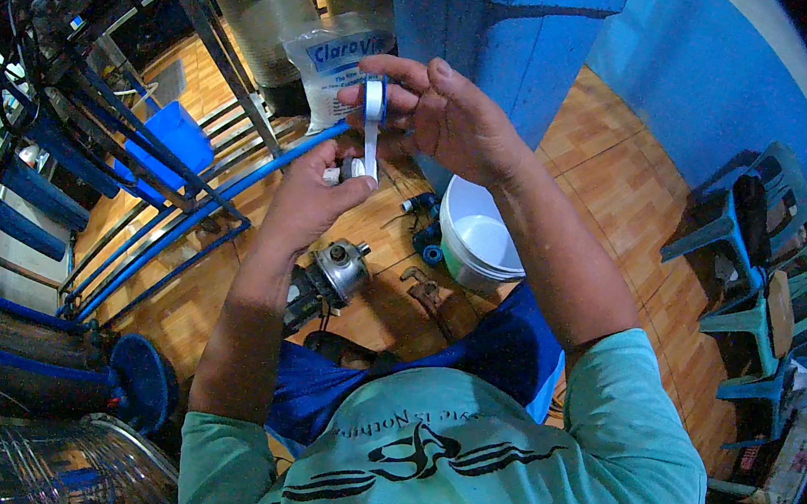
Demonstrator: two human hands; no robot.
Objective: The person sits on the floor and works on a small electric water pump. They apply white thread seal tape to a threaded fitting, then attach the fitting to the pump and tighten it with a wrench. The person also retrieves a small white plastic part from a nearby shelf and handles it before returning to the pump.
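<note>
My left hand (325, 197) is closed on a small white-and-grey fitting (351, 171), with my thumb pressing where a strip of white tape meets it. Above it, my right hand (455, 122) holds a small roll of white tape (375, 99) with a blue rim, fingers curled around it. The strip runs down from the roll to the fitting. Below my hands on the tiled floor lie a steel pump (339, 266), a pipe wrench (424, 293) and a dark object with a blue round part (432, 252). A white bucket (480, 246) stands beside them.
Metal racks with blue pipes (152, 251) and a blue pail (169, 148) are on the left. A white sack (332, 52) and blue tank (500, 42) stand ahead. Plastic chairs (752, 365) line the right, by a blue wall (708, 68). Steel and dark cylinders (65, 462) occupy the lower left.
</note>
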